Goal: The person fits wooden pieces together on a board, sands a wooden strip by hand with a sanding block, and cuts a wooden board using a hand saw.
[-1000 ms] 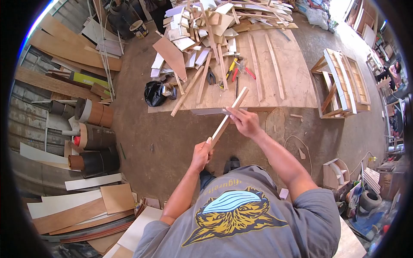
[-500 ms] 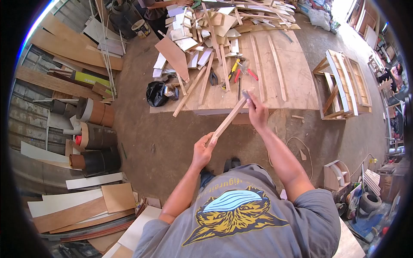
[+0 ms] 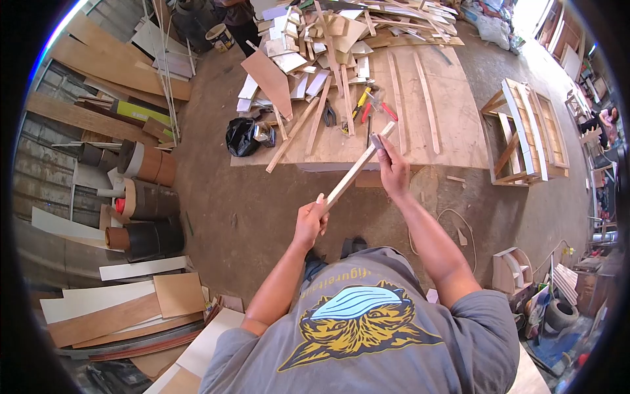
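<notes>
My left hand is closed around the lower end of a narrow wooden stick, which slants up and away to the right. Near its far end, my right hand pinches a small grey piece that looks like folded sandpaper, pressed against the stick. The tip of the stick sticks out past these fingers, over the front edge of the worktable. Pliers, a yellow-and-black tool and a red-handled tool lie on the tabletop beyond.
Wood offcuts are heaped at the table's back, with long strips on its right part. A black plastic bag sits at the left corner. A wooden frame stands right. Another person is behind the table.
The stick now reaches farther past my right hand, and a paler face of it shows. Its lower end stays in my left hand. The view has shifted slightly.
</notes>
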The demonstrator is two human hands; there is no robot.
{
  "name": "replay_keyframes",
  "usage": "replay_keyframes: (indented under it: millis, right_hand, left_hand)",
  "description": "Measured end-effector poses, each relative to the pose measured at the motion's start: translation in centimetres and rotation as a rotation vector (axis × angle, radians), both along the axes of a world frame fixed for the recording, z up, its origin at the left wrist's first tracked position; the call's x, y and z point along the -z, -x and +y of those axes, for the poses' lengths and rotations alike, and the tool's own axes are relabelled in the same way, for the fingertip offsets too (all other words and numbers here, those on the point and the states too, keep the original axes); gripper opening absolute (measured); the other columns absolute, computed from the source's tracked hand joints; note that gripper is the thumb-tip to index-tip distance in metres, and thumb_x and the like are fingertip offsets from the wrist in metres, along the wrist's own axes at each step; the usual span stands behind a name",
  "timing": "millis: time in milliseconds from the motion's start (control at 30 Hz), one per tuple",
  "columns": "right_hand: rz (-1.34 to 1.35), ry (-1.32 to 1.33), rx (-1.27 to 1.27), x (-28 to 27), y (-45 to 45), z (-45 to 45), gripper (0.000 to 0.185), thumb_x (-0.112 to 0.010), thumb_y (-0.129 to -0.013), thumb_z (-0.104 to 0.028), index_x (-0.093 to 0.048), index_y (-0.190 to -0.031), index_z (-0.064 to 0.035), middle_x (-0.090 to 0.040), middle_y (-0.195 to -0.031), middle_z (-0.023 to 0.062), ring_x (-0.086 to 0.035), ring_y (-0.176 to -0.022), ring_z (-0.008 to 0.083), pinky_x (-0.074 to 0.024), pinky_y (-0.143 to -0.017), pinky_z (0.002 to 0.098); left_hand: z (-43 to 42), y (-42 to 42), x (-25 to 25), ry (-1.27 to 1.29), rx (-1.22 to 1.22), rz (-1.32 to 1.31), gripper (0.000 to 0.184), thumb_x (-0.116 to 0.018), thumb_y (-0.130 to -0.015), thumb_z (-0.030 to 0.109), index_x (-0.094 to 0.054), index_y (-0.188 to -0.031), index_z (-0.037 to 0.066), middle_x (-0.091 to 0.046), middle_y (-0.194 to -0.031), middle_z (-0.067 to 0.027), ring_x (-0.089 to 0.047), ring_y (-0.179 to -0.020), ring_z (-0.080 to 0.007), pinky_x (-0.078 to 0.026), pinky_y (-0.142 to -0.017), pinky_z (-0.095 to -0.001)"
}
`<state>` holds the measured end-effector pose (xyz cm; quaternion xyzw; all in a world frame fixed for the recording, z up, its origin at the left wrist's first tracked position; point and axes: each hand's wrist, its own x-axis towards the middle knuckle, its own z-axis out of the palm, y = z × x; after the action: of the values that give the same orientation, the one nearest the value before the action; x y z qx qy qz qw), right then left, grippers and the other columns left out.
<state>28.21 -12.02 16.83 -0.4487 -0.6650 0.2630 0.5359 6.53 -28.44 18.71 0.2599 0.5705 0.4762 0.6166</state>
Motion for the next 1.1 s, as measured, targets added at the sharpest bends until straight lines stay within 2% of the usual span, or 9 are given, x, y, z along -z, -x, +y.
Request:
replay_keyframes:
  millis: [200, 433, 533, 633, 800, 833, 933, 1033, 1100]
  right_hand:
    - [0.005, 0.039, -0.061, -1.1, 1.1, -0.2, 0.035, -0.059, -0.106, -0.019, -0.064, -0.139, -0.0078, -0.074, -0.118, 0.0177, -0.074, -0.106, 0.0297, -0.0562, -0.089, 0.0383]
    - [-0.212, -0.09, -0.217, -0.9, 4.8, -2.4, 0.037, -0.064, -0.1, -0.019, -0.067, -0.138, -0.0183, -0.075, -0.106, 0.0112, -0.074, -0.085, 0.0327, -0.0587, -0.071, 0.0425]
    - [-0.312, -0.064, -0.378, -1.9, 6.8, -3.6, 0.038, -0.065, -0.1, -0.019, -0.067, -0.138, -0.019, -0.075, -0.104, 0.0115, -0.074, -0.085, 0.0321, -0.0587, -0.07, 0.0417]
    - [-0.271, -0.092, -0.233, -1.2, 9.5, -1.4, 0.038, -0.066, -0.099, -0.019, -0.067, -0.137, -0.0195, -0.075, -0.102, 0.0108, -0.073, -0.088, 0.0326, -0.0584, -0.073, 0.0417]
    - [-0.013, -0.038, -0.121, 0.3, 16.1, 1.1, 0.038, -0.062, -0.104, -0.015, -0.064, -0.142, -0.0147, -0.076, -0.103, 0.014, -0.07, -0.08, 0.0227, -0.0544, -0.073, 0.0356]
    - [-0.009, 0.098, -0.164, 0.0, 17.3, 0.8, 0.039, -0.061, -0.105, -0.015, -0.062, -0.144, -0.0138, -0.073, -0.096, 0.0117, -0.062, -0.075, 0.015, -0.0526, -0.072, 0.0327]
    - [0.02, 0.23, -0.228, -0.3, 21.6, 0.2, 0.04, -0.061, -0.106, -0.014, -0.061, -0.145, -0.0108, -0.068, -0.091, 0.0037, -0.055, -0.074, 0.0119, -0.0504, -0.071, 0.0299]
    - [0.317, 0.346, -0.294, 0.2, 26.7, 0.0, 0.04, -0.059, -0.107, -0.014, -0.06, -0.146, -0.008, -0.062, -0.088, -0.0021, -0.053, -0.075, 0.0089, -0.0465, -0.068, 0.0264]
    - [0.393, 0.446, -0.304, 0.2, 29.8, -0.2, 0.039, -0.058, -0.108, -0.015, -0.06, -0.146, -0.0071, -0.059, -0.088, -0.0038, -0.052, -0.075, 0.0074, -0.0434, -0.065, 0.0245]
  left_hand:
    - [-0.2, 0.5, -2.0, 0.178, 0.081, -0.186, 0.055, -0.04, -0.112, 0.048, -0.066, -0.122, 0.0, -0.042, -0.06, 0.0063, -0.033, -0.043, -0.0052, -0.031, -0.04, -0.025]
    - [-0.1, 2.6, -1.6, 0.155, 0.01, -0.38, 0.056, -0.038, -0.112, 0.048, -0.062, -0.125, 0.0, -0.041, -0.06, 0.0068, -0.029, -0.039, -0.0047, -0.03, -0.037, -0.024]
    - [0.3, 4.7, -1.3, 0.152, -0.012, -0.42, 0.054, -0.034, -0.113, 0.046, -0.06, -0.127, 0.0, -0.042, -0.06, 0.0058, -0.03, -0.041, -0.0048, -0.031, -0.038, -0.0238]
    - [0.0, 7.4, -0.9, 0.115, 0.008, -0.515, 0.054, -0.035, -0.113, 0.046, -0.061, -0.126, 0.0, -0.04, -0.06, 0.006, -0.03, -0.041, -0.0048, -0.031, -0.039, -0.0238]
    - [0.2, 12.1, -1.5, 0.024, -0.083, -0.141, 0.045, -0.053, -0.109, 0.04, -0.069, -0.118, -0.001, -0.05, -0.066, 0.0046, -0.04, -0.049, -0.0043, -0.037, -0.044, -0.0232]
    - [0.0, 13.1, -1.3, -0.018, -0.111, -0.053, 0.042, -0.059, -0.108, 0.038, -0.07, -0.118, -0.001, -0.052, -0.068, 0.0041, -0.044, -0.052, -0.0043, -0.039, -0.047, -0.023]
    - [0.4, 16.5, -2.5, -0.198, -0.212, 0.177, 0.038, -0.074, -0.1, 0.024, -0.071, -0.126, -0.003, -0.057, -0.077, 0.003, -0.05, -0.068, -0.0052, -0.043, -0.061, -0.0227]
    - [1.0, 21.3, -1.5, -0.473, -0.221, 0.421, 0.045, -0.08, -0.094, 0.02, -0.07, -0.134, 0.003, -0.055, -0.08, 0.005, -0.048, -0.071, -0.0035, -0.04, -0.06, -0.0217]
    - [0.8, 24.6, -2.2, -0.422, -0.199, 0.533, 0.044, -0.08, -0.093, 0.017, -0.07, -0.132, 0.001, -0.055, -0.079, 0.0024, -0.048, -0.073, -0.005, -0.04, -0.063, -0.0241]
